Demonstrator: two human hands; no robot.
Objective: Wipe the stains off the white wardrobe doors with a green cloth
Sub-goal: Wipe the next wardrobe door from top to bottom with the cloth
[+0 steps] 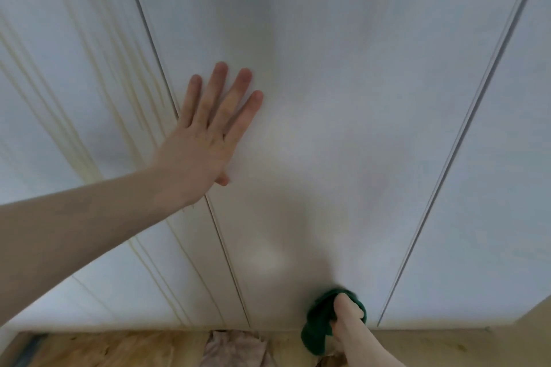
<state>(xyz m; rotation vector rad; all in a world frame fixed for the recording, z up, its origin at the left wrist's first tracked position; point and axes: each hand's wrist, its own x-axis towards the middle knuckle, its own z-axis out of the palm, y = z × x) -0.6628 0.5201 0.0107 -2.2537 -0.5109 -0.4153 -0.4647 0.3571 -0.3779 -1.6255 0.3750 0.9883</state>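
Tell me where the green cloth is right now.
In the head view the green cloth is at the lower right, gripped by the right hand against the bottom of the middle wardrobe door, just above the floor.

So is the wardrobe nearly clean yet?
Not yet. The middle door looks mostly clean, with only faint marks I can't be sure of. Right now the right hand grips the green cloth low on that door, while the left hand presses flat on it. The left door has yellowish drip streaks to wipe.
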